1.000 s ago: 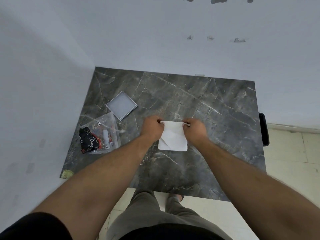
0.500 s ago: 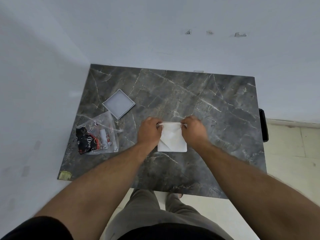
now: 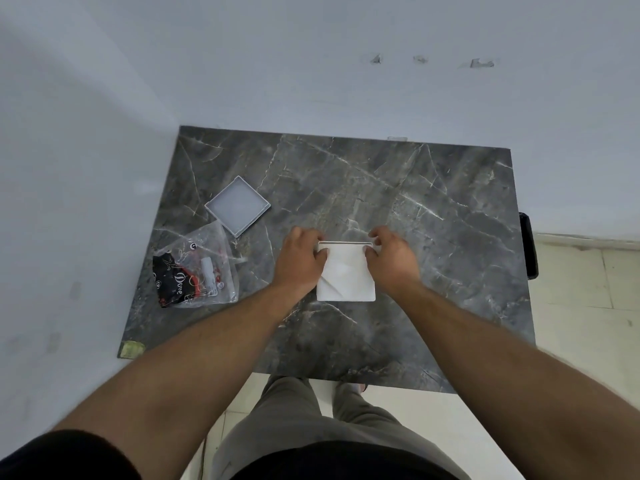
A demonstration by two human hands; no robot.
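Note:
A white square box (image 3: 346, 278) with white paper folded inside lies near the middle of the dark marble table (image 3: 433, 237). My left hand (image 3: 301, 259) pinches the box's far left corner, thumb on the paper and fingers curled over the far rim. My right hand (image 3: 393, 258) pinches the far right corner the same way. The box's far edge shows as a thin white rim between the two hands. Its near edge rests on the table.
A shallow white square lid (image 3: 237, 206) lies to the far left. A clear plastic bag (image 3: 194, 271) with a black and red packet sits at the table's left side. Walls stand behind and to the left. A black object (image 3: 528, 245) hangs off the right edge.
Both hands stay at the box's far corners; the fingers have shifted slightly along the far rim. The camera view has tilted down a little.

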